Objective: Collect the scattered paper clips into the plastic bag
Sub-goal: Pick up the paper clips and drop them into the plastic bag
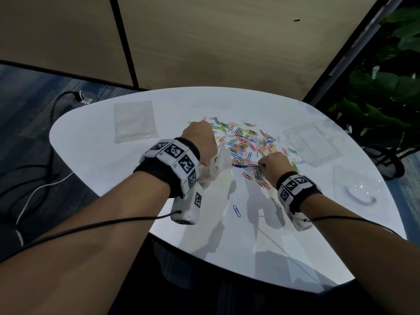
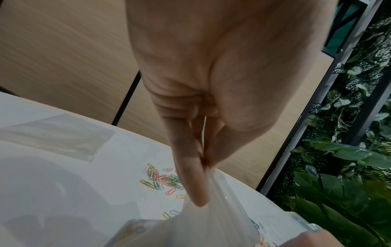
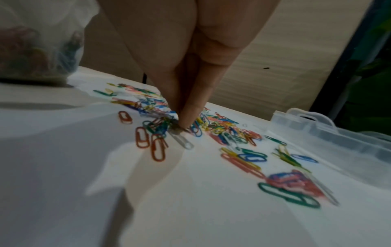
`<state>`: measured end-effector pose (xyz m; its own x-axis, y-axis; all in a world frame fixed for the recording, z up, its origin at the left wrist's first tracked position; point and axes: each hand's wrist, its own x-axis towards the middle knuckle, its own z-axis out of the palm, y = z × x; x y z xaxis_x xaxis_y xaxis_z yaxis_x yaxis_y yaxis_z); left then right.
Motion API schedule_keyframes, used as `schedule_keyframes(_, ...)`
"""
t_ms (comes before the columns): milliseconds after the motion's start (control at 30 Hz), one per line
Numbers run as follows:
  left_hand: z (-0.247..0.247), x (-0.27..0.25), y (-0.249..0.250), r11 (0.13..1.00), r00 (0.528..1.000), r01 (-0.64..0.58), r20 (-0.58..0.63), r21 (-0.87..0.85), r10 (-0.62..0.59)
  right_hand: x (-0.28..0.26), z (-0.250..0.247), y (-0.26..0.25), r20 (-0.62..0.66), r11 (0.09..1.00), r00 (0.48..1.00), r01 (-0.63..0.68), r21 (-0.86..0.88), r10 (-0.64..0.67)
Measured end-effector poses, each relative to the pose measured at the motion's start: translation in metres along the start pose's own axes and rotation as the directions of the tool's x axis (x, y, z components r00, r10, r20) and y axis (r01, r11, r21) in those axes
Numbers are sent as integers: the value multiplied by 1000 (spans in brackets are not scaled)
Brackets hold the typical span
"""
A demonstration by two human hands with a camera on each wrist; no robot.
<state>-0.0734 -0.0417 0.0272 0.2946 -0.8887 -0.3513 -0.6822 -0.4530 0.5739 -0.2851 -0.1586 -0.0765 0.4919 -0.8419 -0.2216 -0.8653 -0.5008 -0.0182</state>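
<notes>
Several coloured paper clips [image 1: 247, 142] lie scattered across the middle of the white table [image 1: 136, 178]. My left hand [image 1: 201, 144] pinches the rim of a clear plastic bag [image 1: 213, 169] between thumb and fingers [image 2: 190, 183] and holds it up just above the table; clips show inside the bag [image 3: 36, 50]. My right hand [image 1: 273, 164] reaches down into a small clump of clips [image 1: 259, 173] near the bag. Its fingertips [image 3: 186, 120] pinch together on clips [image 3: 160, 127] at the table surface.
A second flat plastic bag [image 1: 135, 120] lies at the back left. A clear plastic box [image 1: 318, 142] and a clear lid [image 1: 359, 187] sit at the right. One blue clip [image 1: 236, 210] lies alone near the front. Plants stand beyond the right edge.
</notes>
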Motion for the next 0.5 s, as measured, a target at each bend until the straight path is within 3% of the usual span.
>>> schedule_keyframes(67,0,0,1,1000,1000,4,14,19,-5,-4,-11,8,-51,982,993,-94,166,104)
schedule_keyframes(133,1,0,2,1000,1000,2,17,24,-2,-8,-27,12,-69,862,967,-185,473,245)
schedule_keyframes(167,1,0,3,1000,1000,0,11,17,0,-12,-36,12,-19,727,954,-215,652,299)
schedule_keyframes(233,2,0,4,1000,1000,-4,-4,-5,4,-24,-60,1,123,332,956,-211,919,267)
schedule_keyframes(267,2,0,5,1000,1000,-6,-7,-9,6,-30,-70,-7,173,135,963,-203,970,207)
schedule_keyframes(300,3,0,6,1000,1000,-9,-9,-15,9,-34,-79,-14,203,-6,970,-204,979,137)
schedule_keyframes(367,4,-2,7,999,1000,-6,-1,-46,6,-41,-89,-33,233,-105,972,-230,968,17)
schedule_keyframes(500,5,-7,10,998,999,-6,42,-66,9,-51,-82,-67,244,-61,968,-248,967,-67)
